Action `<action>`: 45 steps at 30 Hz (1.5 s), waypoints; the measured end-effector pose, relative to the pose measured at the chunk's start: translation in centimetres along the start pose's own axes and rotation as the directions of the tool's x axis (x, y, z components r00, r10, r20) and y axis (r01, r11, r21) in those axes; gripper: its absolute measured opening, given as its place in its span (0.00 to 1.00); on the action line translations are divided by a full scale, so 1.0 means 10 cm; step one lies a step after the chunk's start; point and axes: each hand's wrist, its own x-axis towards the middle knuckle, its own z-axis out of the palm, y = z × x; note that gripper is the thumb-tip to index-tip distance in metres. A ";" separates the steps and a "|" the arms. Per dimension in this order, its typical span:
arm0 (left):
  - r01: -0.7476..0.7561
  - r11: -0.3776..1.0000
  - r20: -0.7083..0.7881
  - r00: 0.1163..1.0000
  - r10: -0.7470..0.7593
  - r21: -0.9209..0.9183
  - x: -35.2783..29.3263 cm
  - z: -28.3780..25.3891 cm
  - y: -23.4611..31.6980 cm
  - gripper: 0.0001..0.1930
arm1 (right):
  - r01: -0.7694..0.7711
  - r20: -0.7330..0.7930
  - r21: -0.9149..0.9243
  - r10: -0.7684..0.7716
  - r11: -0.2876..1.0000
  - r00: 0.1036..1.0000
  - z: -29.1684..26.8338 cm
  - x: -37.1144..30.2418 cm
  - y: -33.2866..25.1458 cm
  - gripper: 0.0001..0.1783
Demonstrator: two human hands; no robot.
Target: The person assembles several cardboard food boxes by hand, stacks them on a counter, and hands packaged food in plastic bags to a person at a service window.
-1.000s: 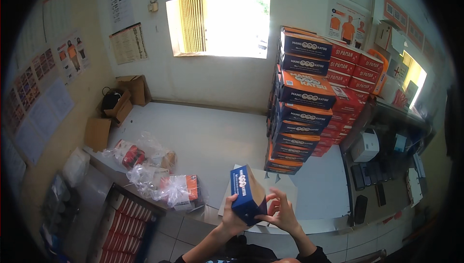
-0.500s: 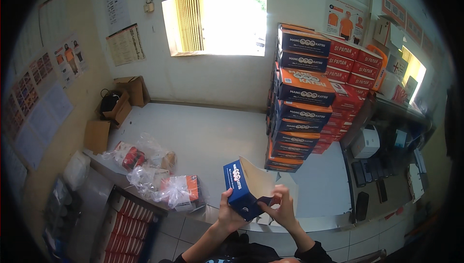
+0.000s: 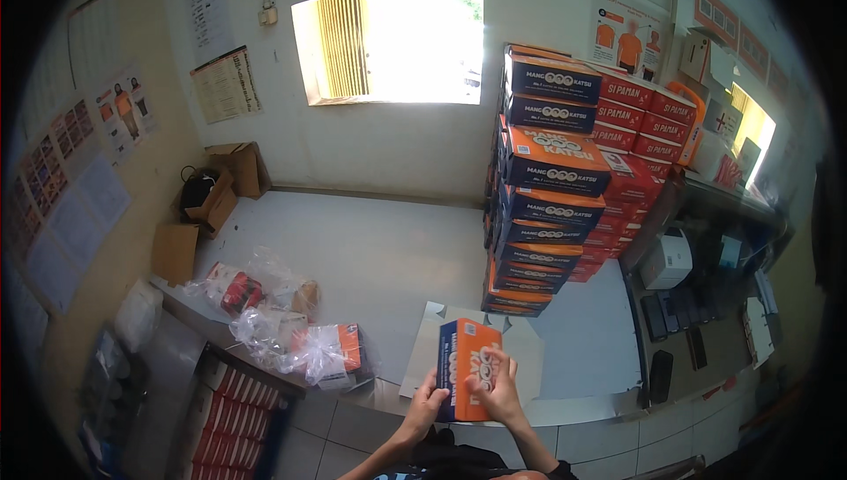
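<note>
A small navy-and-orange cardboard food box (image 3: 448, 339) is held over the counter's near edge, its orange lid lying closed. My left hand (image 3: 427, 401) grips it by the navy side, thumb on the near corner. My right hand (image 3: 499, 392) holds the other side, with its thumb and fingers on the orange lid; the fingers' far side is partly hidden. Beneath the box lie flat, unfolded cardboard blanks (image 3: 527, 361), pale side up, partly covered by the box and hands.
Tall stacks of navy-and-orange boxes (image 3: 554, 206) and red boxes (image 3: 625, 116) rise at the right of the white counter (image 3: 371, 242). Plastic-wrapped packs (image 3: 325, 349) lie on the left. Open brown cartons (image 3: 212, 206) stand in the back left corner. A shelf of red-and-white packs (image 3: 236, 409) is lower left.
The box's lid, raised before with its pale inside showing, is now folded down. The box has turned so its orange lid faces up, and my right hand has moved onto it.
</note>
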 end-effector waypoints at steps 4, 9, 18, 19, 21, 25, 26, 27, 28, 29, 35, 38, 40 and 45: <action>-0.376 0.823 0.004 0.910 0.414 0.427 -0.08 0.22 0.25 0.46 | 0.100 0.013 0.042 -0.101 0.994 0.995 0.00 -0.01 -0.02 0.49; -0.529 0.824 0.225 0.844 0.487 0.202 -0.08 0.18 0.41 0.60 | 0.302 0.099 -0.069 -0.295 0.951 0.950 -0.09 0.10 -0.12 0.47; -0.678 0.612 0.191 0.719 0.669 0.408 -0.11 -0.01 0.46 0.60 | 0.366 -0.065 -0.167 -0.380 0.916 0.923 0.19 0.00 0.09 0.39; -0.682 0.608 0.195 0.715 0.671 0.407 -0.17 0.04 0.57 0.60 | 0.364 -0.018 -0.139 -0.370 0.921 0.929 0.18 -0.02 0.11 0.40; -0.576 0.285 0.303 0.715 0.630 0.766 -0.29 0.11 0.69 0.57 | 0.355 0.042 -0.110 -0.353 0.928 0.935 0.15 -0.05 0.04 0.41; -0.390 0.481 0.228 0.904 0.362 0.785 -0.37 0.28 0.57 0.42 | 0.256 0.002 -0.084 -0.257 0.963 0.967 -0.05 0.06 -0.09 0.37; -0.389 0.475 0.227 0.904 0.363 0.789 -0.37 0.27 0.56 0.42 | 0.252 0.162 -0.121 -0.232 0.960 0.959 -0.11 0.07 -0.11 0.36; -0.453 0.413 0.282 0.866 0.412 0.790 -0.34 0.24 0.54 0.40 | 0.255 0.317 -0.158 -0.195 0.954 0.928 -0.15 0.08 -0.15 0.35; -0.513 0.346 0.337 0.823 0.457 0.786 -0.31 0.21 0.53 0.38 | 0.101 0.329 -0.054 -0.078 0.993 0.941 -0.23 0.06 -0.22 0.32; -0.511 0.344 0.336 0.824 0.456 0.787 -0.27 0.17 0.53 0.38 | 0.101 0.329 -0.051 -0.079 0.994 0.941 -0.28 0.03 -0.30 0.32; -0.383 0.355 0.309 0.918 0.249 0.853 -0.27 0.47 0.44 0.44 | 0.065 0.237 -0.266 0.000 0.962 0.972 -0.23 -0.11 0.12 0.30; -0.405 0.575 0.376 0.910 0.175 0.711 -0.50 0.30 0.21 0.55 | -0.039 0.318 -0.030 0.046 0.999 0.947 -0.34 -0.35 0.23 0.52; -0.365 0.646 0.366 0.920 0.140 0.671 -0.57 0.24 0.19 0.57 | -0.097 0.457 0.033 0.071 0.995 0.887 -0.37 -0.60 0.22 0.65; -0.276 0.611 0.358 0.934 -0.013 0.742 -0.44 0.23 0.49 0.61 | 0.119 0.344 0.036 -0.124 0.992 0.931 -0.25 -0.62 0.15 0.69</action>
